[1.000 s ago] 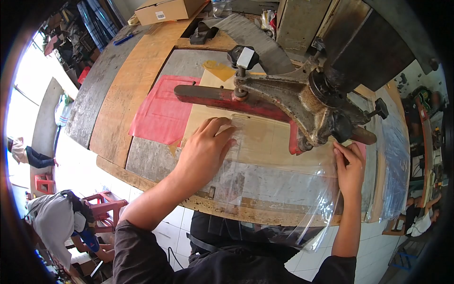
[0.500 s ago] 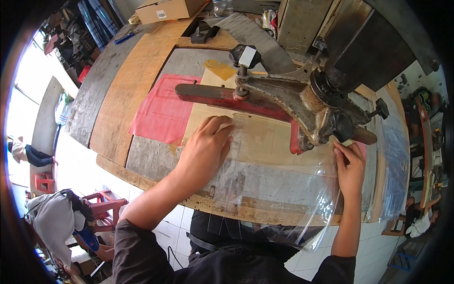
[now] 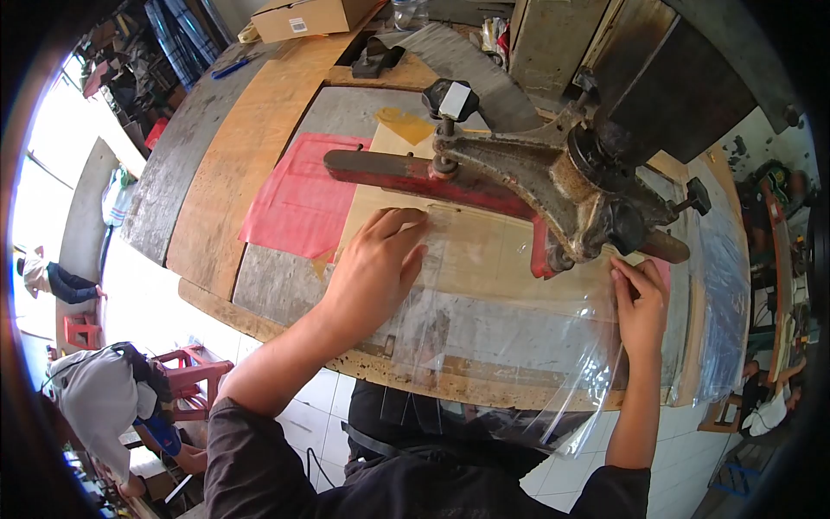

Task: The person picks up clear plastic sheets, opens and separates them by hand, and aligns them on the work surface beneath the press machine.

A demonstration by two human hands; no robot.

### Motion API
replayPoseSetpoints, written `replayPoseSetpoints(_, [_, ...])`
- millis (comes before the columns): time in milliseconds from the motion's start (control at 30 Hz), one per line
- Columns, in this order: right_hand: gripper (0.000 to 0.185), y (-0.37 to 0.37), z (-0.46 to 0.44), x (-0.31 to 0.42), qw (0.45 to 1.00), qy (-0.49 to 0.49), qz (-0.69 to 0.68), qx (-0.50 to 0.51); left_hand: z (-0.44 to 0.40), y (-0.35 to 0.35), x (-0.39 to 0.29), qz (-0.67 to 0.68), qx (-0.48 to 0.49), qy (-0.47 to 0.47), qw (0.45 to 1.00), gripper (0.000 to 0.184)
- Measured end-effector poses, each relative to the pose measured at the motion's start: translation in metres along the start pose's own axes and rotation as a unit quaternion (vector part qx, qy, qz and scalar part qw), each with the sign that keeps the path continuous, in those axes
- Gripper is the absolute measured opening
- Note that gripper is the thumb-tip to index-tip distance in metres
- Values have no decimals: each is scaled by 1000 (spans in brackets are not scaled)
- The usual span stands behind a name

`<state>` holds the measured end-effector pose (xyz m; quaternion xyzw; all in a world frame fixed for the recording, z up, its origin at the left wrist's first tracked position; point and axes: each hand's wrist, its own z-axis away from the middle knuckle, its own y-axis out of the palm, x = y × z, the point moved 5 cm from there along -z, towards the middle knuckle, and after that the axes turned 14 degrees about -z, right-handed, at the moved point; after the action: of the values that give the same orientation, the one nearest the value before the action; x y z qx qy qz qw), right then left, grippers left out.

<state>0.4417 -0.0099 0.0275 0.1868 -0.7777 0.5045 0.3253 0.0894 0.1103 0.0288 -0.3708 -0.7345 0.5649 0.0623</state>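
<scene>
A sheet of clear plastic film (image 3: 510, 346) lies over the metal work surface and hangs past its front edge towards my body. My left hand (image 3: 380, 259) has its fingers bent at the film's left far corner, thumb close to them, closed on it. At the right side my right hand (image 3: 640, 298) pinches the film's edge between thumb and fingertips. Just beyond both hands stands a press head with a long bar (image 3: 415, 176), red along its side. Beneath the bar and film is a beige sheet (image 3: 380, 208), and a pink-red sheet (image 3: 298, 195) lies to the left.
The press's cast arm (image 3: 519, 164) and black knob (image 3: 450, 101) rise over the table. Clear plastic sheets (image 3: 724, 294) lie at the right edge. A cardboard box (image 3: 303, 19) and a blue pen (image 3: 229, 69) are at the back left. People sit at the lower left and right.
Both hands keep their hold on the film, almost in place. The whole view has shifted very slightly; the press looks unmoved.
</scene>
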Motion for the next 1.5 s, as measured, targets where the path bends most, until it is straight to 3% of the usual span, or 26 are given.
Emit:
replayPoseSetpoints(400, [23, 0, 0, -1, 1000, -2, -5, 1, -3, 2, -1, 19, -16, 4, 1000, 30])
replayPoseSetpoints(567, [22, 0, 0, 1, 1000, 6, -6, 3, -6, 1, 0, 134, 17, -74, 988, 33])
replayPoseSetpoints(767, [23, 0, 0, -1, 1000, -18, -7, -5, -7, 0, 2, 202, 6, -103, 974, 32])
replayPoseSetpoints(1433, [22, -2, 0, 0, 999, -33, -9, -8, -9, 7, 3, 123, -38, -41, 991, 29])
replayPoseSetpoints(1500, [24, -2, 0, 0, 1000, 23, 3, 1, -7, 11, 5, 116, -37, -39, 992, 29])
